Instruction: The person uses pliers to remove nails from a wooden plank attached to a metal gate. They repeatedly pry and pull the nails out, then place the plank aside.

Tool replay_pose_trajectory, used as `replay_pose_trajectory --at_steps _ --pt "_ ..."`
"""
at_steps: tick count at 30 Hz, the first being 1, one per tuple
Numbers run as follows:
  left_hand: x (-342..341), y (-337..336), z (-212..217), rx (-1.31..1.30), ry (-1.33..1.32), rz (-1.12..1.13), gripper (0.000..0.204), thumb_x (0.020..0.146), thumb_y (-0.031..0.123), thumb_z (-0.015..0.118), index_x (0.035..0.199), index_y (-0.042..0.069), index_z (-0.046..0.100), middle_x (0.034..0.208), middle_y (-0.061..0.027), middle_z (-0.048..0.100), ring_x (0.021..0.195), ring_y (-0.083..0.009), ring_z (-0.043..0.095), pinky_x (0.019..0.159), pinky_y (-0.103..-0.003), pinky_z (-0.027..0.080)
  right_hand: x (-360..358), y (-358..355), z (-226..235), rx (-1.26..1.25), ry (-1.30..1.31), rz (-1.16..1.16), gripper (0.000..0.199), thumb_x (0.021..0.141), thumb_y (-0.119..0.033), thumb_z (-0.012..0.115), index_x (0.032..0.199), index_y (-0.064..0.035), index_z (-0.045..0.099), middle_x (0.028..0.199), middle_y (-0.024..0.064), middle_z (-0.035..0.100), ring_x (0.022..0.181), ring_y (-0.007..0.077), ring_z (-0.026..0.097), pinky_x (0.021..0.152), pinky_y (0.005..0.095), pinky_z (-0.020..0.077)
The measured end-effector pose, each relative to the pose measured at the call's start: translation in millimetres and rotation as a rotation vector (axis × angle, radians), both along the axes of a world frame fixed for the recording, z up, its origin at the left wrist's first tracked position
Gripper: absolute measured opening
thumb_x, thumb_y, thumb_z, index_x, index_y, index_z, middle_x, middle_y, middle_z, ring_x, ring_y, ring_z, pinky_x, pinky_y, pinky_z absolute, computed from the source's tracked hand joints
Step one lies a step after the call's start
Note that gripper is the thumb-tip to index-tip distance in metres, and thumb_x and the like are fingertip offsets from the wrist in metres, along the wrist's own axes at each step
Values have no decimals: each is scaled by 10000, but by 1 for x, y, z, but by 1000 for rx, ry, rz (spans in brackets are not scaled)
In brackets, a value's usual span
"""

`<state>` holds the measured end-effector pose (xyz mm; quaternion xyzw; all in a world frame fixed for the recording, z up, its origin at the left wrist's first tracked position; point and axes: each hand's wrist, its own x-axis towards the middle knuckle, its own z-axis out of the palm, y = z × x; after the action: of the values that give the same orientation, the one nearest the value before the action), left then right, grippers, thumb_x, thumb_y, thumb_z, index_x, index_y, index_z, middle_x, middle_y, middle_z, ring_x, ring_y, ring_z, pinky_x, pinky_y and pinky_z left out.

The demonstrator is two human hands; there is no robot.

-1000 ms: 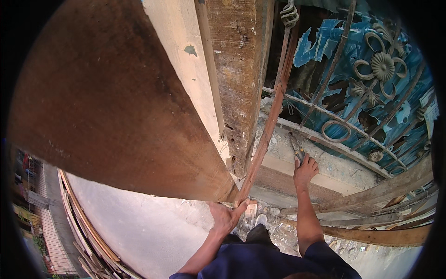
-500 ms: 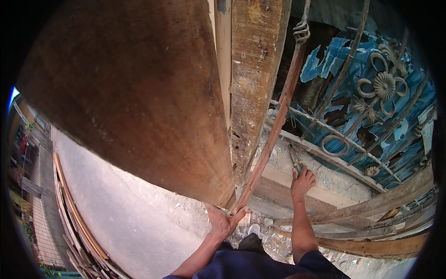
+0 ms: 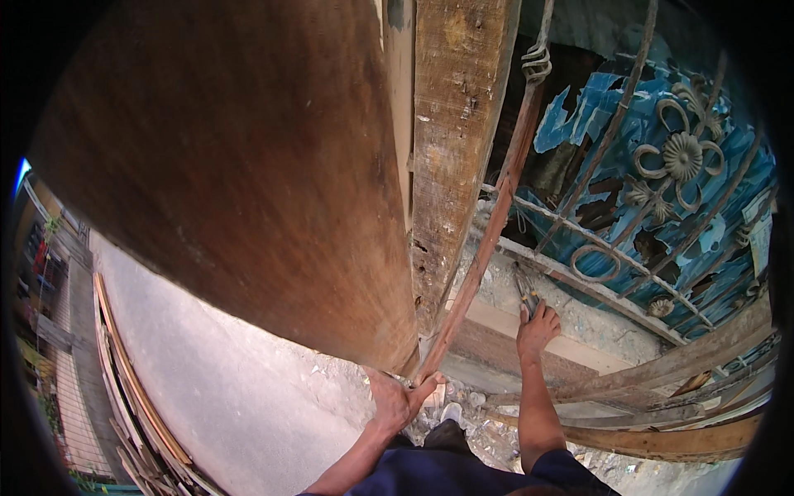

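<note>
A large brown wooden panel [image 3: 248,165] fills the upper left, its lower corner coming down close to me. My left hand [image 3: 395,399] is closed at that corner, thumb stretched to the right and the other fingers partly hidden by the panel. The foot of a long reddish wooden strip [image 3: 480,256] meets the thumb. Over to the right, my right hand [image 3: 538,328] is wrapped round the handles of pliers [image 3: 530,299] with yellow and dark grips. The pliers' jaws point away from me, over a dusty ledge [image 3: 571,318].
A worn wooden post [image 3: 453,149] stands beside the panel. Metal grillwork [image 3: 682,155] with scrolls and torn blue sheeting lies beyond the ledge. Wooden boards [image 3: 662,438] stretch along the lower right, with rubble around my feet. Long timber strips [image 3: 124,347] lie on the concrete at left.
The panel's lower edge has shifted very slightly. Both hands stay nearly where they were, and the pliers have turned a little in my right hand.
</note>
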<state>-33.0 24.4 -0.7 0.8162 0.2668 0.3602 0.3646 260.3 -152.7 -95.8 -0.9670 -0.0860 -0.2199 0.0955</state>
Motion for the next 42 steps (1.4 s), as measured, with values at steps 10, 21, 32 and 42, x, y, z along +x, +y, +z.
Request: replay_pose_trajectory --at_steps 10,21,32,42 --pt "-2 2 -7 37 26 -41 1020 672 406 893 1349 -132 353 1295 -314 413 1158 -441 447 1018 -523 333 -1 -1 0 23 -31 24 564 918 -377 670 1358 -70 496 1183 138 491 1159 320 435 982 486 304" --pt "0 0 -12 -26 -26 -15 1014 675 401 890 1336 -136 340 1265 -307 384 1149 -435 425 974 -511 351 -3 -2 4 47 -31 47 552 917 -349 668 1349 -52 494 1193 155 494 1160 338 439 1011 499 301" --pt "3 -3 -1 -99 -104 8 890 692 394 888 1222 -144 417 1120 -254 498 1029 -378 510 921 -482 387 -2 -3 4 75 -53 60 533 922 -347 665 1342 -60 505 1177 155 500 1138 345 438 1000 489 306" --pt "1 -3 5 -286 100 -43 1186 697 324 894 1378 -151 47 1359 -301 315 1272 -353 371 1115 -433 250 -2 -4 6 98 -47 56 533 916 -358 667 1330 -58 518 1158 142 515 1125 330 446 999 483 296"
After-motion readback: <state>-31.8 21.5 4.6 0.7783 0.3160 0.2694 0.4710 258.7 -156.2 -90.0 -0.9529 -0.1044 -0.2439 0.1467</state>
